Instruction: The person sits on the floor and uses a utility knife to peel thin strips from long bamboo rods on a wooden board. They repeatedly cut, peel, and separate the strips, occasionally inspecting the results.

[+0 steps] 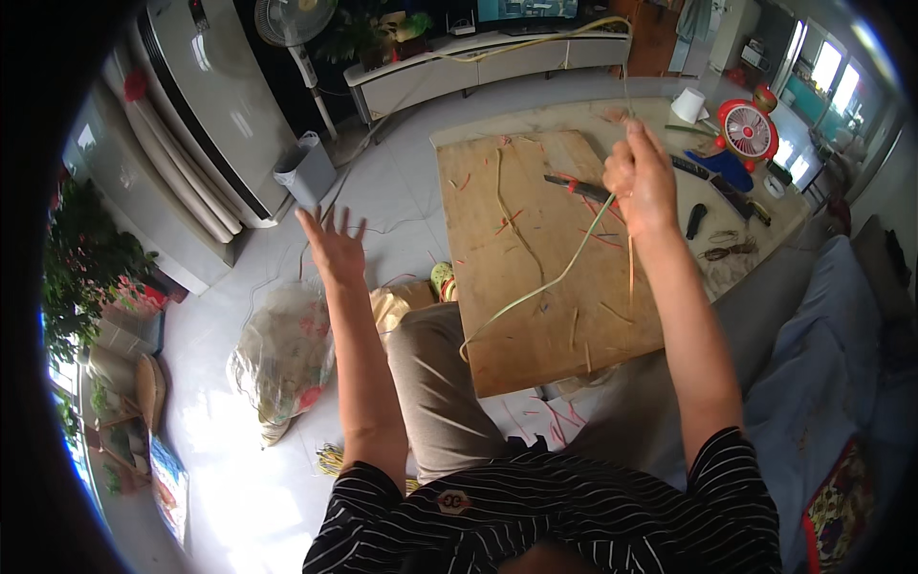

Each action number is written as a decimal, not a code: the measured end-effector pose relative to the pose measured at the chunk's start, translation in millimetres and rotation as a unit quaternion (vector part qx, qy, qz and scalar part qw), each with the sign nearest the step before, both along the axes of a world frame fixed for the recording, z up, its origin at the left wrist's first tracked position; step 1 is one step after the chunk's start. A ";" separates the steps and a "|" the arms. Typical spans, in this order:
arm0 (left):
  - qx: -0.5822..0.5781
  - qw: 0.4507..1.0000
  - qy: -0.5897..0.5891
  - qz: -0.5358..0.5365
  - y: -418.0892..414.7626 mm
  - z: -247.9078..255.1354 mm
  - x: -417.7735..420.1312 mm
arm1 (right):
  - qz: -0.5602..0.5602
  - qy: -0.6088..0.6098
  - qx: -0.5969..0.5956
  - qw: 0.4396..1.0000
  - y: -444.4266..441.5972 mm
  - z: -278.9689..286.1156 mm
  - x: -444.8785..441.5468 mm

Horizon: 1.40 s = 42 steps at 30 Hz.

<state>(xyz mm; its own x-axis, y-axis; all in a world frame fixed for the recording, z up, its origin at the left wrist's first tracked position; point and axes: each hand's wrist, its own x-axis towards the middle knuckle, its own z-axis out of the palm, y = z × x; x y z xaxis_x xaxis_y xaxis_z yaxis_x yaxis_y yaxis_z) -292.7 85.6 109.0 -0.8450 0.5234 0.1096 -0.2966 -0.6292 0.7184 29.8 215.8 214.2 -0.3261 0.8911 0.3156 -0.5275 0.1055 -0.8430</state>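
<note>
My right hand point(642, 176) is raised over the right part of a wooden board point(495, 287), closed on a thin pale green strand point(552, 282). The strand's lower part curves down to the board's near left edge; another part rises above my fist towards a yellowish loop. My left hand point(333, 244) is spread in the air left of the board, holding nothing that shows. Under and beside my right fist, a dark tool with a red band point(581, 188) lies on the board. A tan strand point(498, 186) and several short red, orange and tan scraps are scattered there.
The board rests against a pale table point(731, 273) carrying a red fan point(748, 129), a white cup point(688, 105), a remote control point(689, 167) and a blue cloth point(728, 171). On the floor at left are a filled plastic bag point(283, 351) and a grey waste bin point(306, 168). A sofa is at right.
</note>
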 end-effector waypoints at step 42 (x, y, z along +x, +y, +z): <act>0.129 0.894 0.412 -0.117 84.9 147.0 38.3 | 0.353 -0.068 -0.113 0.926 -86.6 12.9 -64.0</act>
